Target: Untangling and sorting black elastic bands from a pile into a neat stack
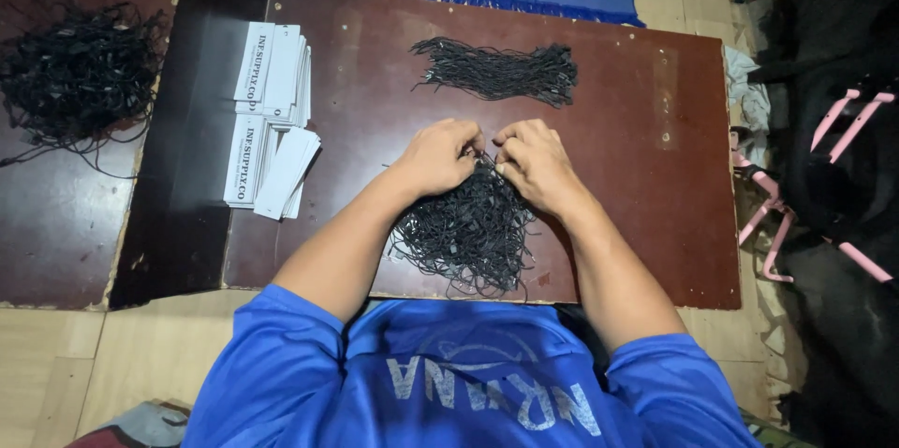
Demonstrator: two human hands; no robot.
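Together, hands [487, 160] pinch black cords [468, 228].

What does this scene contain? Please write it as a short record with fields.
surface: dark brown wooden board on a light floor
left hand: left hand pinching black strings at the top of the tangled pile
right hand: right hand pinching the same spot, close to the left
near pile: loose tangle of black strings between the forearms
far pile: straightened bundle of black strings
left of hands: white paper tags in two stacks
far left: larger tangled heap of black strings on a second board
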